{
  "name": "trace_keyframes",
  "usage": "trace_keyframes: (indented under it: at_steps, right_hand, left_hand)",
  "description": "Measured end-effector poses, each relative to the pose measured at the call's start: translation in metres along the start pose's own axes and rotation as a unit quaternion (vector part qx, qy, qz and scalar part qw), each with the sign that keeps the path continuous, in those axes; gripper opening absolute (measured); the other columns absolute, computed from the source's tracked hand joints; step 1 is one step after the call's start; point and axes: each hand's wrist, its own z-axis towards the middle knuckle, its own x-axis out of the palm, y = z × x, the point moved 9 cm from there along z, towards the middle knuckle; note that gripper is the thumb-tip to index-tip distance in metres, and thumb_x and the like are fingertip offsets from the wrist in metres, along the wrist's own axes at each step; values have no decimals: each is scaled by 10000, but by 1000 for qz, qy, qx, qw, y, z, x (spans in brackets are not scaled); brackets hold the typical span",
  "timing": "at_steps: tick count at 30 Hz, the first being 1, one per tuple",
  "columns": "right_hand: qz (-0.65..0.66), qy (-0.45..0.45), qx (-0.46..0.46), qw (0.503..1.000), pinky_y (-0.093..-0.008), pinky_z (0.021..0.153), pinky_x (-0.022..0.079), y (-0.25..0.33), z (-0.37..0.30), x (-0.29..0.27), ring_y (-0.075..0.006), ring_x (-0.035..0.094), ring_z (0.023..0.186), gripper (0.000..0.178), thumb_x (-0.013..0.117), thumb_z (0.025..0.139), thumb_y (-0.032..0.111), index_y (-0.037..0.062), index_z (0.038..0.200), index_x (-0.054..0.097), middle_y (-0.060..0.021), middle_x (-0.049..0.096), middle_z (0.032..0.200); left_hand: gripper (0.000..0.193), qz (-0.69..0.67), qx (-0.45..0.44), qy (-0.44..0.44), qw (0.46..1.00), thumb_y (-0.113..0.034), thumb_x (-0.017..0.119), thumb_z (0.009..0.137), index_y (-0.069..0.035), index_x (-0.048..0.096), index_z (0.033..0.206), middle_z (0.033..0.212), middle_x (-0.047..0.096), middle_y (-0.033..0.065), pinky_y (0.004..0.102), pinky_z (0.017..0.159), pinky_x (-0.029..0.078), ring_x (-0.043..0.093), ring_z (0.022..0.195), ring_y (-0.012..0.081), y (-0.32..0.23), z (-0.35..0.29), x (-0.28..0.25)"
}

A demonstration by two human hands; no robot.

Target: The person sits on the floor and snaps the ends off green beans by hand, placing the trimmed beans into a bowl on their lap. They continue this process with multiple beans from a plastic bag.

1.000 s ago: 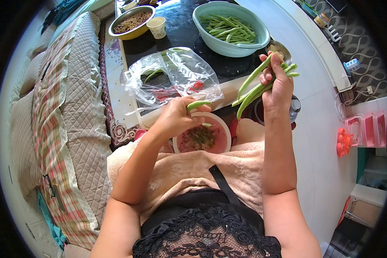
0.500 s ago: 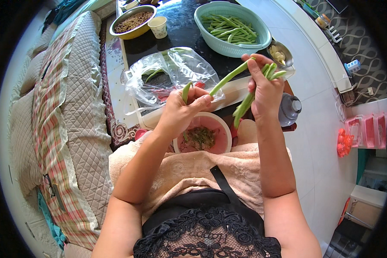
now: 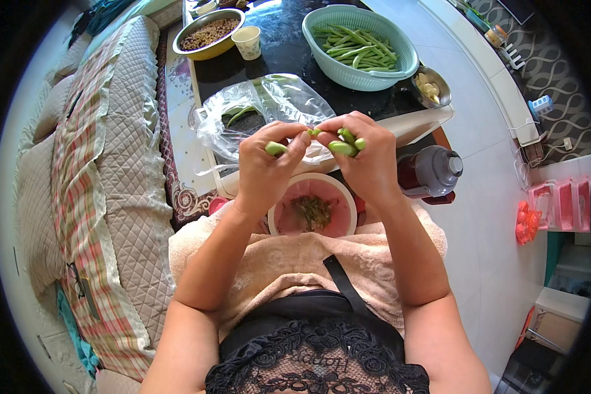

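Dark and glossy, the table (image 3: 279, 59) spreads beyond the person's knees, with a blue-green colander (image 3: 368, 79) of bean pods near its right edge, a small metal bowl (image 3: 446, 93) at its near right corner and a clear plastic bag (image 3: 295, 98) toward its near left corner. Along the near edge the two hands come together: the left hand (image 3: 269, 161) closes around a short bean piece (image 3: 276, 149), the right hand (image 3: 368, 161) clasps several green beans (image 3: 343, 148) with only their ends showing, and the fingertips of both pinch a bean tip (image 3: 314, 131) between them (whether it has parted, the fingers hide). Just below, against the lap, stands a pink tub (image 3: 340, 213) with green scraps (image 3: 313, 211) inside. Gripping close on either side of the break should probably give a clean snap rather than a bend, while a looser right palm would keep the spare beans unbruised.
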Motion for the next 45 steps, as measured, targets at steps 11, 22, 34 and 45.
trace_keyframes:
  at_steps: [11, 22, 34, 45]
  right_hand:
    - [461, -165, 154, 858, -178, 499, 366, -73, 6, -50, -51, 475, 568, 289, 597, 957, 316, 42, 1046, 584, -17, 601, 714]
    - [328, 66, 157, 929, -211, 621, 469, -27, -3, 20, -56, 580, 701, 175, 746, 825, 126, 28, 963, 701, 1, 660, 790]
    - [49, 38, 20, 998, -347, 662, 517, -10, -4, 17, -264, 683, 754, 160, 711, 816, 159, 39, 922, 701, -140, 695, 878]
    - [-56, 51, -40, 996, -428, 638, 503, -1, -8, 24, -334, 645, 751, 131, 661, 775, 142, 66, 882, 663, -127, 665, 826]
  left_hand:
    - [344, 54, -187, 249, 949, 45, 696, 769, -22, 645, 1102, 859, 558, -28, 185, 641, 437, 502, 703, 32, 50, -25, 37]
    - [843, -226, -242, 206, 921, 53, 709, 749, -54, 287, 1471, 1227, 465, 80, 247, 812, 492, 562, 980, 128, 44, -21, 42]
    - [450, 138, 59, 93, 984, -73, 729, 819, -102, 610, 1252, 1190, 587, 82, 275, 792, 510, 597, 1018, 152, -11, 8, -4]
    - [89, 191, 52, -16, 980, -74, 713, 813, -18, 728, 881, 812, 701, 105, 260, 603, 527, 674, 653, 166, -19, -1, -9]
